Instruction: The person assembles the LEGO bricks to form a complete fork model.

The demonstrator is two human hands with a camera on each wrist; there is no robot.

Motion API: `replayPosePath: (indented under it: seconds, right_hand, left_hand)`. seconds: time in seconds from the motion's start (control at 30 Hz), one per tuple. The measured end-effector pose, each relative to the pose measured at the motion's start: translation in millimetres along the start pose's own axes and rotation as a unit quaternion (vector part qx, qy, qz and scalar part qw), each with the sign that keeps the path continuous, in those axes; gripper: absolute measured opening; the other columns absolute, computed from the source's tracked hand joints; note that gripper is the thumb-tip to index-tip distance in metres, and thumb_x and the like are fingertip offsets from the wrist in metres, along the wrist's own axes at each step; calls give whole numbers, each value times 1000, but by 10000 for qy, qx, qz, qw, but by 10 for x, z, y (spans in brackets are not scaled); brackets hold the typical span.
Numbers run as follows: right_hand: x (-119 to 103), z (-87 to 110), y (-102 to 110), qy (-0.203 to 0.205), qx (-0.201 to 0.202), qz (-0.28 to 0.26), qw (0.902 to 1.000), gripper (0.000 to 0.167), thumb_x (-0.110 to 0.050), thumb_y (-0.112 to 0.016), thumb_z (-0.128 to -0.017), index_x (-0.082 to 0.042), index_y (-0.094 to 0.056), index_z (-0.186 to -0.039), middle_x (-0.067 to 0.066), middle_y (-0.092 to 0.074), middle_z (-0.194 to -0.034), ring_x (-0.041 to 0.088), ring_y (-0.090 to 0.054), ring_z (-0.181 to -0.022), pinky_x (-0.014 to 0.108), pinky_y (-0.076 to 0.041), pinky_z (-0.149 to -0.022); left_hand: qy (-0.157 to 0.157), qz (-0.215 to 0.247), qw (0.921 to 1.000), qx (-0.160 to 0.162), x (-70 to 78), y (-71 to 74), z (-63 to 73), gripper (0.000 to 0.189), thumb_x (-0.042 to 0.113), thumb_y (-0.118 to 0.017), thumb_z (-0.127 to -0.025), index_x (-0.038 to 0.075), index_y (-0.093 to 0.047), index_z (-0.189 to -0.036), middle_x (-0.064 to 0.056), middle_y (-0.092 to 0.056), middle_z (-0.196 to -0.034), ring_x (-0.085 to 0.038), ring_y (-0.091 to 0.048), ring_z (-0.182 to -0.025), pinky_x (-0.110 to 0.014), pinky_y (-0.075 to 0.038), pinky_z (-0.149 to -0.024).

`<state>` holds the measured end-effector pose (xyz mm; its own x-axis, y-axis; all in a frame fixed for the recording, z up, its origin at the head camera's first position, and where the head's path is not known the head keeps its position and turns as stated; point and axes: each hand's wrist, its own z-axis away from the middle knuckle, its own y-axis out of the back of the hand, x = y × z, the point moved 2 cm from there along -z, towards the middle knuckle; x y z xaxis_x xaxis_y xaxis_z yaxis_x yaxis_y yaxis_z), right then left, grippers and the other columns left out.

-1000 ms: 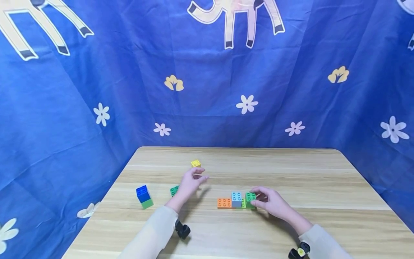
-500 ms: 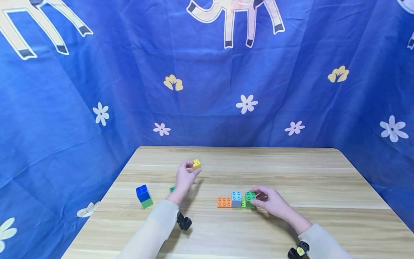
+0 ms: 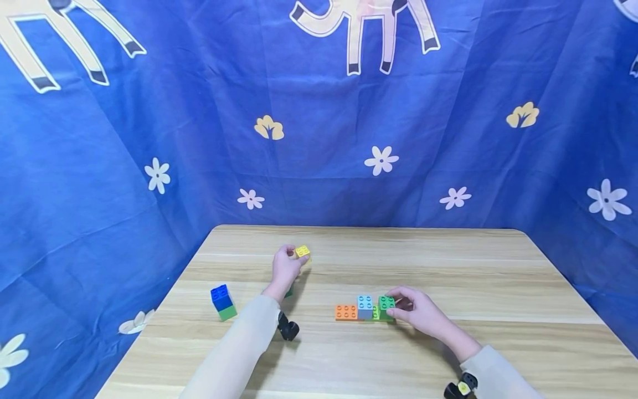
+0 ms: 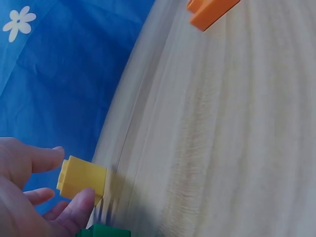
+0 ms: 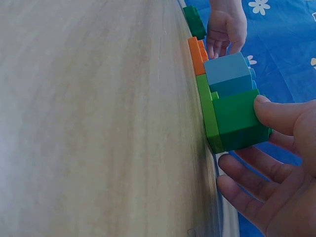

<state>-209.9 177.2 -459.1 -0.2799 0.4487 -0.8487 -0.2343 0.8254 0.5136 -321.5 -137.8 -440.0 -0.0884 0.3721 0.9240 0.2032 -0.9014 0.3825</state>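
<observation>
In the head view my left hand point(image 3: 286, 267) reaches to the far left-centre of the table and pinches a yellow toy building block point(image 3: 302, 251). The left wrist view shows thumb and finger on either side of that yellow block point(image 4: 83, 178), close to the tabletop. My right hand point(image 3: 417, 311) holds a dark green block point(image 3: 386, 305) by thumb and fingers. That block sits on a light green plate point(image 5: 207, 116), beside a light blue block point(image 3: 364, 306). An orange piece point(image 3: 346, 312) adjoins the plate's left end.
A blue block point(image 3: 221, 297) stacked on a light green one point(image 3: 227, 313) stands at the left. Another green block point(image 3: 289, 291) lies mostly hidden under my left wrist. The wooden table point(image 3: 448, 255) meets a blue curtain point(image 3: 319, 194) at the back.
My left hand has moved to the far side, its fingers now closed around the yellow block, which has turned slightly. The right hand stays in place on the green block.
</observation>
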Motion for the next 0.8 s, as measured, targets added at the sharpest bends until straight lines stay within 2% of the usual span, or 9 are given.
replayPosePath:
  seconds: [0.1, 0.23, 0.3, 0.53, 0.8]
  right_hand:
    - [2, 0, 1, -12, -10, 0, 10000, 36, -25, -70, -83, -6, -61, -112, 4, -63, -98, 21, -59, -86, 27, -51, -75]
    - [11, -3, 2, -4, 2, 21, 10000, 36, -25, -70, -82, -6, -61, -112, 4, -63, -97, 21, -60, -85, 26, -51, -74]
    - [16, -4, 2, 4, 18, 42, 10000, 36, -25, -71, -82, -6, -61, -112, 4, -62, -97, 20, -60, -85, 26, -51, -74]
    - [8, -1, 3, -23, 7, 42, 10000, 36, -24, -71, -82, -6, -61, -112, 4, -63, -97, 20, -60, -85, 26, -51, -74]
    - [-5, 1, 2, -18, -9, 34, 10000, 35, -24, -70, -83, -6, -61, -112, 4, -63, -97, 20, -60, -85, 26, -51, -73]
  left_hand:
    - [75, -58, 9999, -39, -10, -17, -46, 56, 10, -72, -80, -4, -47, -128, -22, -49, -120, -27, -57, -85, -30, -52, -64]
    - [167, -234, 9996, -58, -34, -37, -101, 57, 12, -72, -81, -3, -46, -130, -22, -50, -120, -31, -53, -100, -34, -51, -75]
    - [215, -305, 9993, -83, -43, -43, -122, 58, 13, -72, -81, -3, -46, -130, -21, -51, -118, -31, -52, -102, -35, -50, -76]
    - [290, -285, 9990, -205, -80, -36, -168, 55, 9, -72, -81, -2, -48, -128, -20, -55, -111, -27, -57, -89, -25, -51, -58]
    - [186, -340, 9991, -193, -95, -42, -184, 46, 7, -72, -80, 1, -55, -122, -18, -59, -105, -27, -59, -90, -25, -51, -56]
